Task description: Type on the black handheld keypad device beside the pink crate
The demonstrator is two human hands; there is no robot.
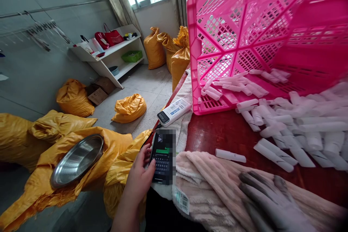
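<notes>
My bare left hand (140, 174) grips a dark smartphone (161, 152) by its left edge, thumb over the lit screen, which shows a chat and a keyboard. Blurred blocks cover the phone's right side. Just beyond it a white power bank (175, 111) lies on a pale cloth, its dark end towards the phone. Gloved in grey, my right hand (272, 195) rests with fingers stretched out on a folded beige-pink towel (212, 185). One white plastic tube (230, 155) lies past the towel, on the dark red tabletop (209, 134).
A pink basket (193, 79) lies on its side, white tubes inside and a heap of tubes (307, 127) spilling out at right. Yellow sacks (130, 107) stand on the floor. A metal bowl (78, 161) rests on one at left. A white shelf (119, 43) stands behind.
</notes>
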